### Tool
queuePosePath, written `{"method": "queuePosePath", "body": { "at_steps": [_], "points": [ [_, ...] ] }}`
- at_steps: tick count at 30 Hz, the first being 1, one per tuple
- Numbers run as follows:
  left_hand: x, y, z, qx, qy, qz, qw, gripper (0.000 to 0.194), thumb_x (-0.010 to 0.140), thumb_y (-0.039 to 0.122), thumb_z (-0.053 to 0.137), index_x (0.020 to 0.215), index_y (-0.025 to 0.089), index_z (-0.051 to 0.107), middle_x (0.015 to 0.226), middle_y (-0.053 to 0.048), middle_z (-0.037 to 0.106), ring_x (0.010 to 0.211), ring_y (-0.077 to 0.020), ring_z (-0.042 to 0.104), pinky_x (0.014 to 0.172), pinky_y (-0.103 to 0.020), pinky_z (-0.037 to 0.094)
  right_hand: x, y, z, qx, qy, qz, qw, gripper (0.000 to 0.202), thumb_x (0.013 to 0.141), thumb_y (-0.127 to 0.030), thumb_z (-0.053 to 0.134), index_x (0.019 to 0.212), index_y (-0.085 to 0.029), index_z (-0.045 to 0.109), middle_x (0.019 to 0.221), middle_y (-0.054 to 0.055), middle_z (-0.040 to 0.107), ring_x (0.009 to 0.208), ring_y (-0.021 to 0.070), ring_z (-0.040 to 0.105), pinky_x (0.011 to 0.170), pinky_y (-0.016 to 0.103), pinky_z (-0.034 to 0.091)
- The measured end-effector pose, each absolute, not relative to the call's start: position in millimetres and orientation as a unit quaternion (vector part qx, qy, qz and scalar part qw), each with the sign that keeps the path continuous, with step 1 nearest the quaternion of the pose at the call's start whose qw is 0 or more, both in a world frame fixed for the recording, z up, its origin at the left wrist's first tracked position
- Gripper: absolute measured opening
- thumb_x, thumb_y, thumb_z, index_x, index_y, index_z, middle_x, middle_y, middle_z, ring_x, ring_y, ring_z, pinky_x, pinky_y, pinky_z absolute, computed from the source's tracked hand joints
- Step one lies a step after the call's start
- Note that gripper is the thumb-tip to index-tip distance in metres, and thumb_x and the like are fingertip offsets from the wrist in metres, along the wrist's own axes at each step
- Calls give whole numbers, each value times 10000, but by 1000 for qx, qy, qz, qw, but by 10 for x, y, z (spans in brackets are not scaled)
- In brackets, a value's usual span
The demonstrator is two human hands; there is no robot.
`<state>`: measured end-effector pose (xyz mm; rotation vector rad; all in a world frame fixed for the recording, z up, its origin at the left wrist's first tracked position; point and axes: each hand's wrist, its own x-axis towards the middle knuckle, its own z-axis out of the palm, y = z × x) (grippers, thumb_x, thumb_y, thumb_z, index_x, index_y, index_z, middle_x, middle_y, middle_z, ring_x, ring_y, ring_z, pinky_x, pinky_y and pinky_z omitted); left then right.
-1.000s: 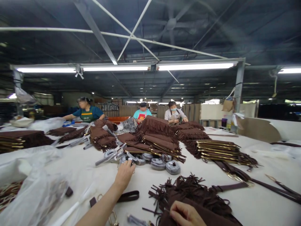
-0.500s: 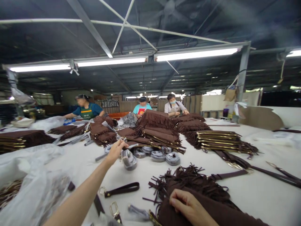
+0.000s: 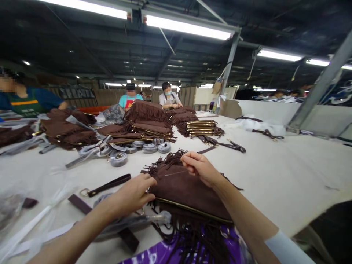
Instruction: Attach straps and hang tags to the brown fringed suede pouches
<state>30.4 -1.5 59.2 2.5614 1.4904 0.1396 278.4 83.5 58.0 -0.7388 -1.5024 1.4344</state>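
Observation:
A dark brown fringed bag (image 3: 189,189) with a gold zipper lies in front of me, its lower fringe over a purple surface (image 3: 154,253). My left hand (image 3: 137,192) is at the bag's left edge, fingers apart, nothing held in them. Over the bag's upper part, my right hand (image 3: 199,167) pinches a thin, pale strand too small to identify. A dark wrist strap (image 3: 110,185) with a metal ring lies left of the bag. Near my left forearm is a plastic-wrapped piece (image 3: 137,221).
Stacked brown fringed bags (image 3: 150,121) and wrapped coiled straps (image 3: 150,148) lie farther back on the white table (image 3: 275,172). Dark straps (image 3: 229,146) lie behind the bag. Three people are across the table. A metal post (image 3: 321,80) stands at right.
The view has turned right. My left hand has come back from the coiled straps to the bag's edge. My right hand has moved to the bag's upper part and now pinches a thin strand.

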Motion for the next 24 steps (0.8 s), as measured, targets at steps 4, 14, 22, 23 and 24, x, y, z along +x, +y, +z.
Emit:
{"method": "queuePosePath", "body": {
  "at_steps": [4,14,22,23,24],
  "points": [
    [625,181,341,902,431,33,4,207,817,181,608,1022,192,589,1177,-101,604,1084,-261,557,919,-375,437,3246,519,844,-312,-611,557,468,292,763,-438,777,791,-177,647,646,-39,571,465,50,396,415,157,274],
    [712,420,371,855,506,110,17,202,918,141,370,806,217,521,771,-24,653,730,-191,598,626,-263,369,3511,-304,689,-371,-764,454,268,245,935,-392,542,809,-195,613,901,43,646,841,203,580,751,290,447],
    [782,465,497,815,538,205,62,228,937,231,309,754,226,444,639,11,516,615,-168,493,583,-260,308,3201,-253,357,-400,-809,348,253,192,939,-326,422,779,-244,492,1032,52,627,1112,263,519,922,346,391],
    [774,477,478,811,539,218,72,231,936,244,307,741,227,430,635,16,506,611,-163,485,586,-256,315,3184,-215,342,-411,-805,343,257,198,940,-334,415,783,-242,491,987,48,629,1038,255,548,876,338,405],
    [763,491,453,805,540,230,82,236,934,255,303,728,228,416,635,20,501,612,-159,480,591,-252,325,3169,-184,330,-420,-802,339,256,209,943,-344,406,784,-240,492,934,39,625,944,240,568,820,327,413]
  ]
}}
